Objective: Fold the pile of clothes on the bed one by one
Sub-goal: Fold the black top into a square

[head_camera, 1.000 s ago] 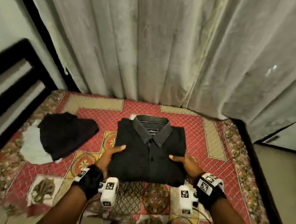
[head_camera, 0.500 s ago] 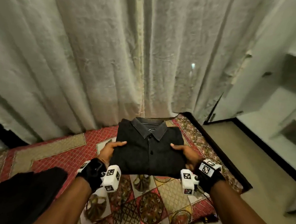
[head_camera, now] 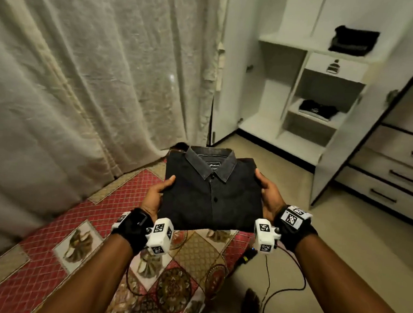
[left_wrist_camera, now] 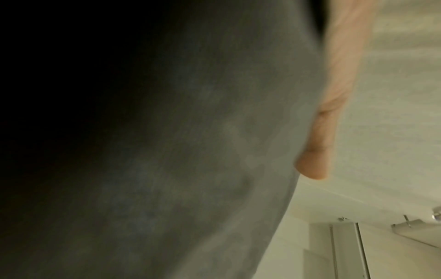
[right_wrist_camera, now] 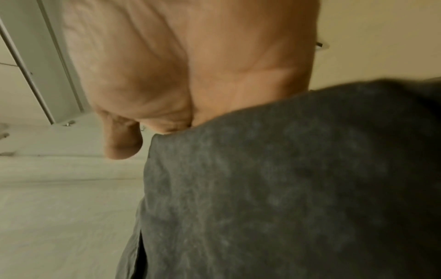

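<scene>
A folded dark grey collared shirt (head_camera: 210, 193) is held level in the air, past the corner of the bed (head_camera: 57, 248). My left hand (head_camera: 158, 193) grips its left edge, thumb on top and fingers underneath. My right hand (head_camera: 267, 192) grips its right edge the same way. In the left wrist view the shirt's underside (left_wrist_camera: 190, 151) fills the frame beside a fingertip (left_wrist_camera: 312, 168). The right wrist view shows my palm (right_wrist_camera: 190, 66) above the shirt's fabric (right_wrist_camera: 286, 179).
An open white wardrobe (head_camera: 308, 90) stands ahead on the right, with folded dark clothes (head_camera: 318, 109) on a middle shelf and more (head_camera: 352, 43) on the top one. Drawers (head_camera: 398, 173) lie further right. A pale curtain (head_camera: 96, 77) hangs left. Cables (head_camera: 276, 296) trail on the floor.
Both hands have lifted the folded shirt off the bed and carried it rightwards. The view has swung from the bed and curtain to the open wardrobe.
</scene>
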